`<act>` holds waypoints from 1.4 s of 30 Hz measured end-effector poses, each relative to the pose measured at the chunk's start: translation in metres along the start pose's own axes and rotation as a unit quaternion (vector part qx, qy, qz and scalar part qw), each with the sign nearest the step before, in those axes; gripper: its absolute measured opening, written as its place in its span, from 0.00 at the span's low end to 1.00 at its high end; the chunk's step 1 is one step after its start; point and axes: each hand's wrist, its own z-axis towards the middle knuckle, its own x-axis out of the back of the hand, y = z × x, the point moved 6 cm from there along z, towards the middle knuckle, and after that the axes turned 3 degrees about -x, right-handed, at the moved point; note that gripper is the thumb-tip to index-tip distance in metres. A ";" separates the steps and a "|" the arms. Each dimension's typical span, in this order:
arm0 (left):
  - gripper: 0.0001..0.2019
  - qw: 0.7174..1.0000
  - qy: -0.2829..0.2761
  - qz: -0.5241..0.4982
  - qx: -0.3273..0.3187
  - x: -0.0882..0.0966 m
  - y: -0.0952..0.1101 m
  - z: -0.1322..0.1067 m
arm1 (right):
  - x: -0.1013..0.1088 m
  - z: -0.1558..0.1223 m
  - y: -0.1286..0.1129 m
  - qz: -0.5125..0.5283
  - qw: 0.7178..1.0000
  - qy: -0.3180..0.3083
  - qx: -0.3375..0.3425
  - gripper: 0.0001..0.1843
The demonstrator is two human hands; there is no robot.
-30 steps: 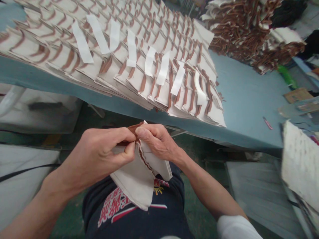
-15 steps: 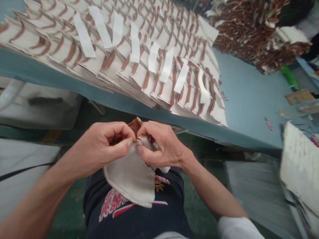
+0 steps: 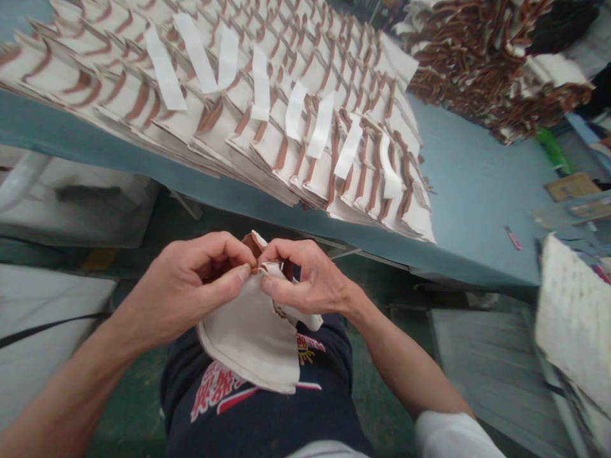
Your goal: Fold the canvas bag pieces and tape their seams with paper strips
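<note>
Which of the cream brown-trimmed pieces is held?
The cream piece pinched at its top between left hand and right hand, below the table edge; the others lie in rows and a heap, untouched.

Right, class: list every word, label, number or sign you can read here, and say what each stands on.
Nothing here can be read for certain.
Dark shirt: red and white printed characters, upside down to the camera and partly hidden by the cloth piece; unreadable.
White strips on the stacked pieces: blank, no text.
White sheet at the right edge: dark marks, too blurred to read.
</note>
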 end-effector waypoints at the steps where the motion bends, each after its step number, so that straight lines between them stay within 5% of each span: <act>1: 0.08 0.999 0.009 0.030 -0.026 0.001 0.003 -0.002 | 0.000 0.001 0.001 0.003 1.000 0.000 0.001 0.08; 14: 0.13 0.934 0.007 0.281 -0.222 -0.002 0.029 -0.013 | -0.005 -0.002 0.002 -0.045 0.999 0.025 0.012 0.05; 23: 0.10 0.944 0.085 0.290 -0.131 -0.008 0.019 -0.021 | -0.002 -0.006 -0.015 -0.074 0.996 0.049 0.019 0.04; 42: 0.17 0.986 -0.033 0.131 -0.099 -0.018 0.015 -0.016 | 0.015 -0.010 -0.012 0.008 0.999 -0.046 -0.024 0.13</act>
